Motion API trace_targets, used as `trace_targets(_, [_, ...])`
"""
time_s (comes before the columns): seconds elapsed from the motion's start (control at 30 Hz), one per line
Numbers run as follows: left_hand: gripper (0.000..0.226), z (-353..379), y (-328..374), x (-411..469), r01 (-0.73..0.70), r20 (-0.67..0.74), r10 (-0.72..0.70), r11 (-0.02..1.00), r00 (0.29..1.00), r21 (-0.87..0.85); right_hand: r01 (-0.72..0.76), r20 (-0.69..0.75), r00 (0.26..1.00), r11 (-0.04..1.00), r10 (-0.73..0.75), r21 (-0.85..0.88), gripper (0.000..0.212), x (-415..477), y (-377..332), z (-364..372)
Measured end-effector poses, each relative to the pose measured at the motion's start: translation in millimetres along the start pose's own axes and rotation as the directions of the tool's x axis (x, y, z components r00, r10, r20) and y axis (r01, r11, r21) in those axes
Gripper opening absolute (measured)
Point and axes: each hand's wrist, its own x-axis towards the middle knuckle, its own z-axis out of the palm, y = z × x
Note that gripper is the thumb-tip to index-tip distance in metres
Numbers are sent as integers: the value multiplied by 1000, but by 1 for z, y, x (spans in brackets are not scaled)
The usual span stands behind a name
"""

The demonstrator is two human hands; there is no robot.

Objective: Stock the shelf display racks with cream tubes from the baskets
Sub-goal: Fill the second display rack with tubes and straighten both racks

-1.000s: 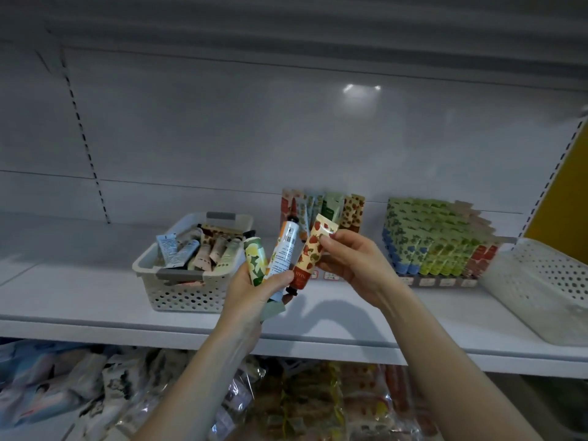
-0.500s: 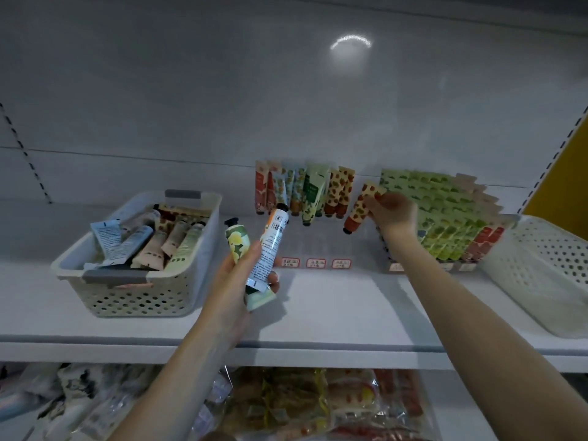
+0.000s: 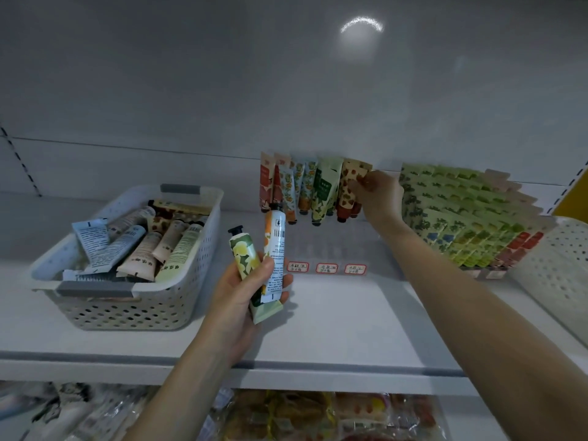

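Observation:
My left hand (image 3: 245,288) grips two cream tubes over the shelf: a green-and-yellow lemon tube (image 3: 246,256) and a white tube (image 3: 275,249) with a barcode. My right hand (image 3: 378,194) reaches to the back of the shelf and pinches a strawberry-print tube (image 3: 346,192) at the right end of a row of several tubes standing in the clear display rack (image 3: 324,246). A white perforated basket (image 3: 178,300) on the left holds several more tubes (image 3: 136,243).
A second rack (image 3: 471,214) packed with green, blue and red tubes stands to the right. An empty white perforated basket (image 3: 556,268) sits at the far right. Three price labels (image 3: 326,268) line the rack front. Bagged goods (image 3: 286,415) fill the shelf below.
My right hand carried the strawberry tube away from my left hand and set it into the back row of the rack. The view moved closer to the shelf.

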Motion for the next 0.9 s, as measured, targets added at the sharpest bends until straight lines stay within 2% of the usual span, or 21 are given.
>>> trace_targets(0.33, [35, -6, -5, -1, -3, 21, 3, 1000, 1000, 10, 12, 22, 1000, 999, -11, -38, 28, -1, 5, 3])
trace_targets(0.77, [36, -6, 0, -8, 1, 46, -1, 1000, 999, 2, -16, 88, 996, 996, 24, -87, 20, -5, -2, -1])
trace_targets(0.9, [38, -2, 6, -12, -7, 72, 9, 1000, 997, -24, -42, 62, 997, 999, 43, -19, 29, -12, -7, -12])
